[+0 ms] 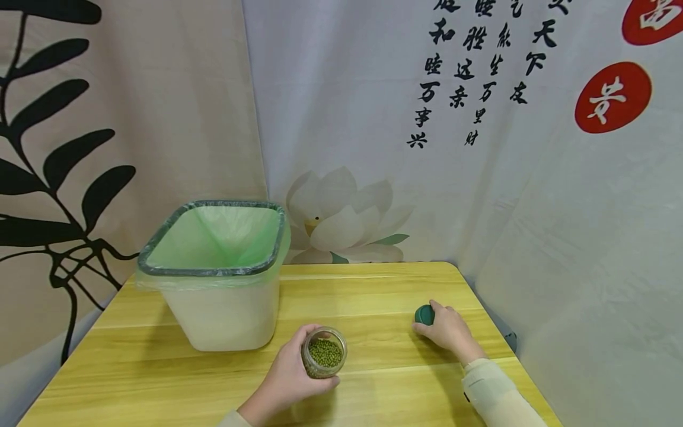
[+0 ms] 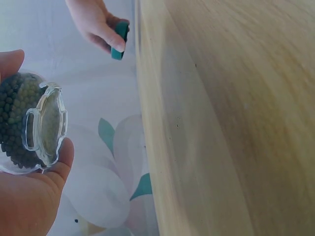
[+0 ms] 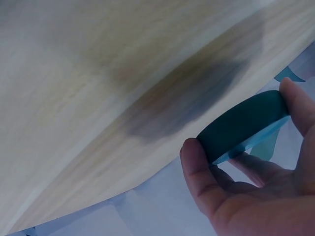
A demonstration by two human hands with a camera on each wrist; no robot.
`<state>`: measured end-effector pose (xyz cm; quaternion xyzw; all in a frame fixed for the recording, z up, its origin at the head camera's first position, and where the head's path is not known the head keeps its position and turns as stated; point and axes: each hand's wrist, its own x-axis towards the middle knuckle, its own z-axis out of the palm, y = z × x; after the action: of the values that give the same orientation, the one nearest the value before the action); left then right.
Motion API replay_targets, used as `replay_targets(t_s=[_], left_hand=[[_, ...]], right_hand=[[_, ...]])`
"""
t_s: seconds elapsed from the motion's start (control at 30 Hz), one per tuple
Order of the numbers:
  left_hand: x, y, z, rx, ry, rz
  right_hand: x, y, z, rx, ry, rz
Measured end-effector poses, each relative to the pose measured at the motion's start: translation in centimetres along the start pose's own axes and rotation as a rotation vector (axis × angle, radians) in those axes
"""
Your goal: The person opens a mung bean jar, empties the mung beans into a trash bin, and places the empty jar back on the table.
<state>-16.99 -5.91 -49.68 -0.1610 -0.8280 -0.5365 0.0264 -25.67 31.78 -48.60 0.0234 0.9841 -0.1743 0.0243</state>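
Observation:
My left hand [image 1: 292,372] grips an uncapped glass jar [image 1: 315,369] with green beans [image 1: 325,353] inside, thumb and fingers around its sides. In the left wrist view the jar's clear rim [image 2: 51,125] faces the table and the beans lie against the glass. My right hand [image 1: 452,333] pinches a round dark green lid [image 1: 424,315] by its edge, over the right part of the table. The right wrist view shows the lid [image 3: 246,123] between thumb and fingertips, its shadow falling on the wood close by.
A white bin [image 1: 229,314] lined with a light green bag stands on the table's left side, its dark rim [image 1: 213,272] holding the bag. The wooden table [image 1: 373,296] ends at a patterned curtain [image 1: 341,118] behind, and curtain also hangs along the right edge.

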Motion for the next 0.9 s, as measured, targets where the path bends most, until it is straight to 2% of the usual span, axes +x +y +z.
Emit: replay_targets(t_s=[0.9], left_hand=[[-0.2,-0.1,-0.1,-0.013,-0.001,-0.006]], right_hand=[[0.0,0.2,1.6,-0.077,-0.039,0.012]])
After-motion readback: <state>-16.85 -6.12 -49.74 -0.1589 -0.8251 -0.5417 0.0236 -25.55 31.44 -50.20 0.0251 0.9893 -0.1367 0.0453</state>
